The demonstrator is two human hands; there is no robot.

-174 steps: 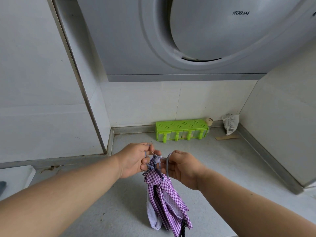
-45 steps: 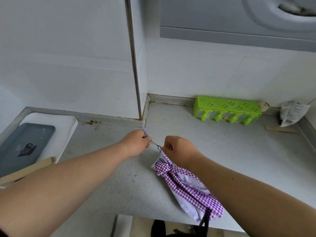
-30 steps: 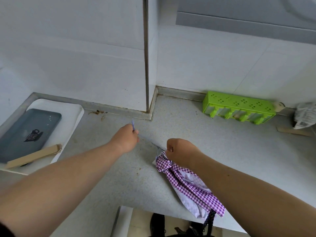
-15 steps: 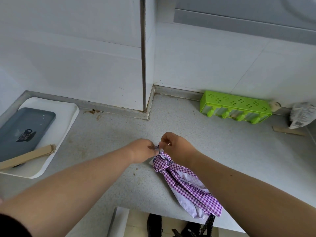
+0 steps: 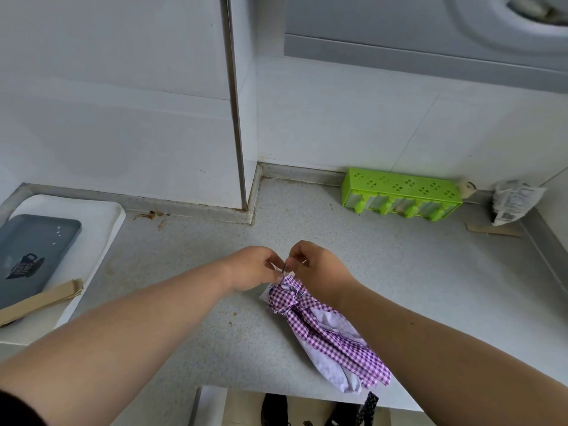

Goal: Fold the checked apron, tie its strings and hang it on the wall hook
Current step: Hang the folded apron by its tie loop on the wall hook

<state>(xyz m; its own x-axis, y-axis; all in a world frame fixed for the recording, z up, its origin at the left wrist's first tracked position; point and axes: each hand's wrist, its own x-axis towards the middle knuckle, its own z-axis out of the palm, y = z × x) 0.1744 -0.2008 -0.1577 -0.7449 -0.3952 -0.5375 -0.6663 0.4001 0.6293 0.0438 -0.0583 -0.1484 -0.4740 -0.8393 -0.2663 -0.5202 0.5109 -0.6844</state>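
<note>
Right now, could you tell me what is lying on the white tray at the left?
On the white tray lie a grey tray and a cardboard strip across its near edge. Whatever is beneath the grey tray is covered, and the tray's left part is out of view.

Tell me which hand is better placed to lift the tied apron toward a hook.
Probably the right hand: it sits directly over the bunched top of the checked apron, pinching the string there. The left hand only pinches the string from the side.
</note>
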